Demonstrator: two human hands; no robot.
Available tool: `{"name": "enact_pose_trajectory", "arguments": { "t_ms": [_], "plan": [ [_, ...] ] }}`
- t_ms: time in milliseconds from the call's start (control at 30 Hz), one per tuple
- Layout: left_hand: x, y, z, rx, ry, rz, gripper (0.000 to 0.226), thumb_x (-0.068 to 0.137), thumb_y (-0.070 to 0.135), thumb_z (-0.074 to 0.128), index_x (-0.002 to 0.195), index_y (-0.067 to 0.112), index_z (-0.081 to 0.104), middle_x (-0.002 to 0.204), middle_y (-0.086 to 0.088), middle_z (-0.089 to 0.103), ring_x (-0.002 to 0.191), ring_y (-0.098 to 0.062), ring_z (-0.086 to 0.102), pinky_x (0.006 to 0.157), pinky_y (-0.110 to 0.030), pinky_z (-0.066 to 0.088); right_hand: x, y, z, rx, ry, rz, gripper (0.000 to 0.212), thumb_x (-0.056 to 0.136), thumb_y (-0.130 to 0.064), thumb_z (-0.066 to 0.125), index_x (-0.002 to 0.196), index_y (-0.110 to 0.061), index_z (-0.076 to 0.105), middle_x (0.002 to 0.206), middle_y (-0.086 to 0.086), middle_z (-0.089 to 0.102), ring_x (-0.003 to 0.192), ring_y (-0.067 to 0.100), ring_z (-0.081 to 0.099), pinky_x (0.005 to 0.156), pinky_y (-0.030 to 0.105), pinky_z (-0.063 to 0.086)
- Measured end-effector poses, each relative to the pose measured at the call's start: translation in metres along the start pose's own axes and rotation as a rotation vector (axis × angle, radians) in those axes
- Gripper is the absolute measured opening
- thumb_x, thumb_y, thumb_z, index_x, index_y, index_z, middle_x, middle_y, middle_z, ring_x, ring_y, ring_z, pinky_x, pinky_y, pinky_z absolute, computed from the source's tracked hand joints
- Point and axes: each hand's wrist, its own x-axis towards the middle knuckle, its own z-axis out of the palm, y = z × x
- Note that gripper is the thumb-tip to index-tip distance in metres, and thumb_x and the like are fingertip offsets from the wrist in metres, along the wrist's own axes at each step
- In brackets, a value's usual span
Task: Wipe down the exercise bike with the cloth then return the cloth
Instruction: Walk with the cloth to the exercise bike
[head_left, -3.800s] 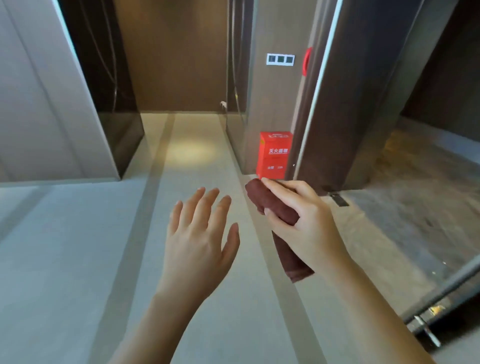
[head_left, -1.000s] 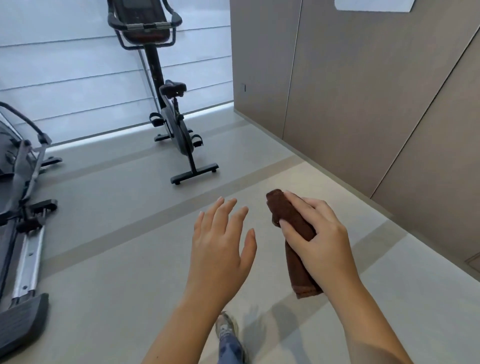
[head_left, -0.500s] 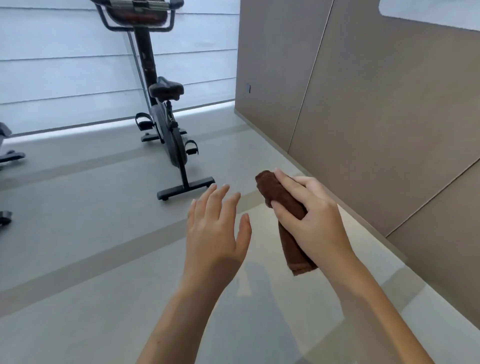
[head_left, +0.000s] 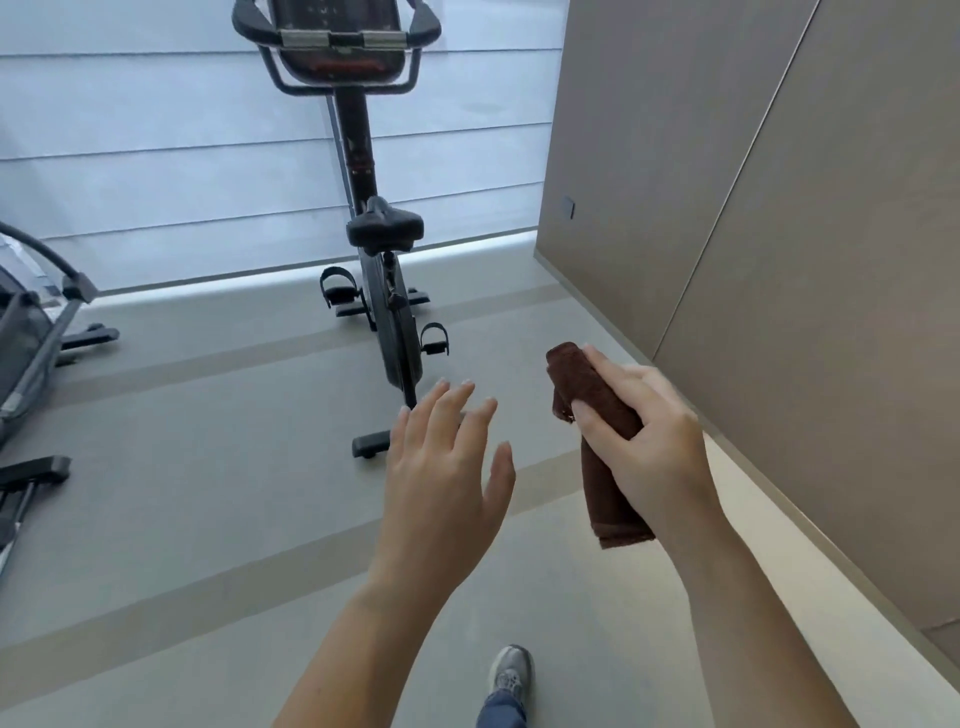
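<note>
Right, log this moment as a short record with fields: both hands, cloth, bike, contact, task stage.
left hand: open, fingers spread, empty
right hand: grip closed around the cloth
cloth: dark brown, rolled, lower end hanging below the hand
exercise bike: upright on the floor ahead, by the window blind
contact: neither hand nor cloth touches the bike
other: another machine at left; one shoe stepping forward
task stage: approaching, wiping not yet begun

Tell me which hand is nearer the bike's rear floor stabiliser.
Left. The left hand hovers open, its fingertips overlapping the rear floor stabiliser in the picture. The right hand, gripping the rolled cloth, is farther off to the right.
</note>
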Motion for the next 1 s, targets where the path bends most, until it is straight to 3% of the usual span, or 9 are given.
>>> {"name": "enact_pose_trajectory", "arguments": {
  "t_ms": [133, 267, 500, 667, 867, 1000],
  "plan": [
    [0.094, -0.009, 0.038, 0.005, 0.003, 0.010, 0.030, 0.084, 0.013, 0.062, 0.112, 0.002, 0.060, 0.121, -0.018, 0.058, 0.120, -0.037, 0.047, 0.095, -0.059, 0.039, 0.095, 0.026, 0.002, -0.016, 0.056, -0.044, 0.044, 0.084, -0.023, 0.063, 0.126, -0.029, 0.054, 0.107, -0.003, 0.056, 0.092, 0.008, 0.055, 0.075, -0.001, 0.038],
    [0.171, -0.020, 0.074, 0.004, 0.016, 0.035, 0.033, 0.083, 0.017, 0.056, 0.112, 0.002, 0.060, 0.122, -0.018, 0.058, 0.121, -0.036, 0.046, 0.097, -0.057, 0.038, 0.174, 0.049, 0.007, -0.030, 0.096, -0.078, 0.043, 0.083, -0.021, 0.064, 0.125, -0.027, 0.056, 0.106, -0.001, 0.057, 0.091, 0.011, 0.055, 0.075, -0.002, 0.037],
    [0.271, -0.060, 0.141, -0.003, -0.029, 0.018, 0.035, 0.087, 0.024, 0.048, 0.113, 0.003, 0.060, 0.122, -0.017, 0.058, 0.123, -0.034, 0.045, 0.096, -0.058, 0.039, 0.283, 0.089, 0.040, -0.017, 0.045, -0.073, 0.044, 0.082, -0.021, 0.064, 0.125, -0.030, 0.055, 0.106, -0.005, 0.056, 0.094, -0.001, 0.051, 0.081, 0.004, 0.040],
    [0.354, -0.107, 0.199, -0.024, -0.042, 0.025, 0.043, 0.087, 0.031, 0.037, 0.113, 0.005, 0.059, 0.122, -0.016, 0.058, 0.123, -0.033, 0.045, 0.101, -0.053, 0.037, 0.376, 0.128, 0.076, -0.032, 0.042, -0.046, 0.043, 0.082, -0.022, 0.064, 0.124, -0.030, 0.056, 0.108, -0.007, 0.056, 0.094, -0.001, 0.051, 0.081, 0.002, 0.039],
    [0.507, -0.197, 0.256, -0.067, 0.001, 0.006, 0.031, 0.085, 0.017, 0.058, 0.112, 0.001, 0.059, 0.120, -0.019, 0.058, 0.119, -0.037, 0.047, 0.099, -0.057, 0.036, 0.548, 0.147, 0.141, -0.067, 0.025, -0.080, 0.044, 0.082, -0.023, 0.064, 0.124, -0.033, 0.055, 0.107, -0.009, 0.055, 0.094, 0.000, 0.051, 0.080, 0.000, 0.037],
    [0.591, -0.232, 0.275, -0.049, 0.048, -0.014, 0.038, 0.086, 0.027, 0.043, 0.111, 0.002, 0.058, 0.120, -0.018, 0.058, 0.119, -0.036, 0.047, 0.099, -0.056, 0.036, 0.632, 0.150, 0.169, -0.085, 0.014, -0.116, 0.044, 0.083, -0.024, 0.064, 0.124, -0.035, 0.054, 0.108, -0.012, 0.053, 0.096, -0.001, 0.050, 0.082, 0.002, 0.037]
  ]
}}
